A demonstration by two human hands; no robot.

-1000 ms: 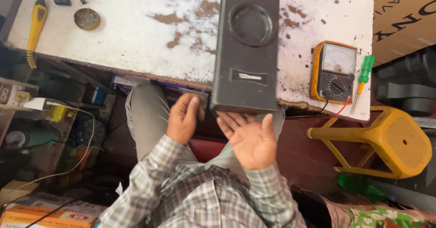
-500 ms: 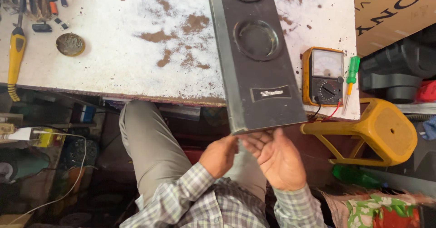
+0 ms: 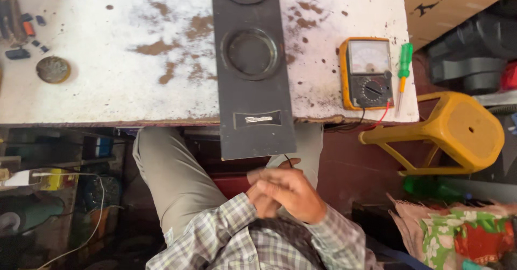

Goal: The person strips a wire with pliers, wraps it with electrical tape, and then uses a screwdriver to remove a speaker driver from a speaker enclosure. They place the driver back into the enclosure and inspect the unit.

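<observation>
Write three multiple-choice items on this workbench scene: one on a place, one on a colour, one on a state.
1. Where does the green screwdriver lie?
A. right of the meter
B. on the stool
C. on the speaker box

2. What colour is the stool?
A. blue
B. yellow
C. white

3. How are the hands?
A. gripping the speaker box
B. held together, off the box
C. on the meter

Answers: 1 A, it lies at the table's right edge beside the meter; 2 B, its seat and legs are yellow; 3 B, they meet below the box's overhanging end.
</observation>
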